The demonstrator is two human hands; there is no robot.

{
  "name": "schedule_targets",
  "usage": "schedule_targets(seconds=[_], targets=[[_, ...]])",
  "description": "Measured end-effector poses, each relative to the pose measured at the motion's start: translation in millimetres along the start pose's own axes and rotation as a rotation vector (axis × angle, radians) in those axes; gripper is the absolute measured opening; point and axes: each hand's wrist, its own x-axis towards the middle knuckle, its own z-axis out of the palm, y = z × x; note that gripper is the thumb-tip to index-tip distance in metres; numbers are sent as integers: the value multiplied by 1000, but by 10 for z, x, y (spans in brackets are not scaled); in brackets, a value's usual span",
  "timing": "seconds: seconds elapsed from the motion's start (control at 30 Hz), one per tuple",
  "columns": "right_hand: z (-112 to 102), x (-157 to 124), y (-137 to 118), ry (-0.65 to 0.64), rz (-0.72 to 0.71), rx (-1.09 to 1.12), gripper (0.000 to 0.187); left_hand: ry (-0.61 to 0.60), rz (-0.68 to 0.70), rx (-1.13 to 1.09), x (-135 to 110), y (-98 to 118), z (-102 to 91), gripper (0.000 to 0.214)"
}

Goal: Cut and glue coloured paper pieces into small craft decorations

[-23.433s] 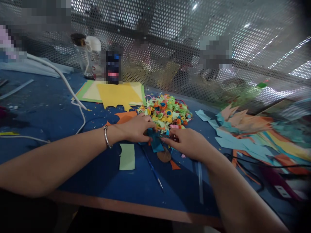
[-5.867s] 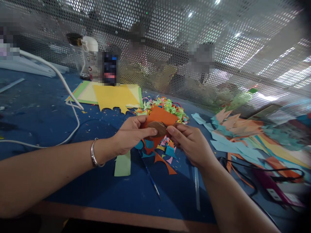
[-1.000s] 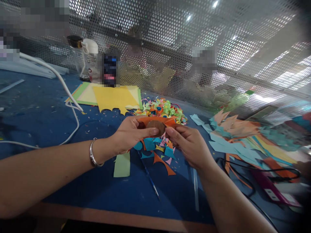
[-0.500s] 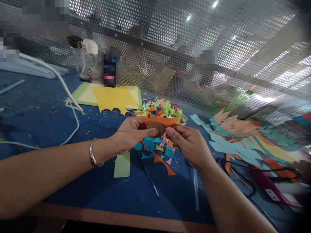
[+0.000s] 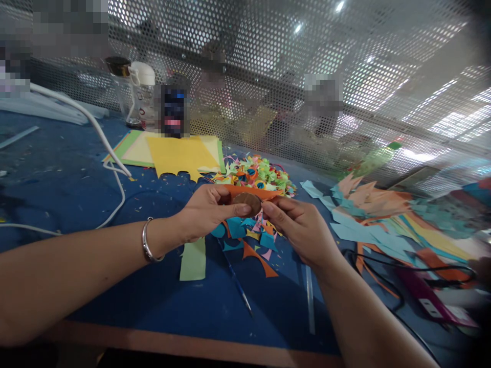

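Observation:
My left hand (image 5: 203, 208) is closed, its thumb pressing a round brown disc (image 5: 247, 200) against a strip of orange paper (image 5: 255, 191). At the disc's right edge, my right hand (image 5: 301, 225) is closed in a pinch. A thin dark sliver shows by its thumb tip, too small to name, and the paper's right end meets its index finger. Beyond and below both hands lies a heap of coloured paper scraps (image 5: 266, 176). Close to me on the blue table (image 5: 153, 306) are a curved orange offcut (image 5: 261, 260), a pale green paper piece (image 5: 193, 261) and a slim blue brush-like stick (image 5: 238, 286).
A yellow sheet (image 5: 178, 153) with a scalloped edge tops a paper stack at the back. Bottles (image 5: 144, 97) stand behind it against a perforated metal screen (image 5: 245, 102). A white cable (image 5: 92, 120) crosses at left. To the right are paper strips (image 5: 372, 235) and a purple power strip (image 5: 429, 296).
The orange paper has shifted slightly and less of its upper edge shows above the disc. Both hands stay in nearly the same place.

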Motion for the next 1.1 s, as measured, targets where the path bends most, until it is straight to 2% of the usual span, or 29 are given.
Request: schedule_targets(seconds=[0.17,0.37,0.47,0.6,0.7,0.8,0.9,1.1], targets=[[-4,-6,-29,12,-20,-17,43,35,16,77,11,-19,-9,45],[-15,-3,-32,3,-42,-67,44,3,73,84,10,28,-1,51],[-18,6,-38,-10,-59,-92,43,-34,72,49,11,52,-3,45],[-24,6,-35,-23,-57,-104,43,-138,21,-58,17,48,-5,20],[-32,-3,-34,-27,-71,-122,43,-158,-1,-90,21,42,-6,11],[-39,-9,-49,-24,-81,-129,43,-144,-36,-80,21,50,-4,15],[-41,-14,-66,-27,-90,-132,43,-155,-90,-107,18,66,0,9],[-46,-15,-59,-44,-85,-144,43,-224,-128,-147,23,77,-32,22]])
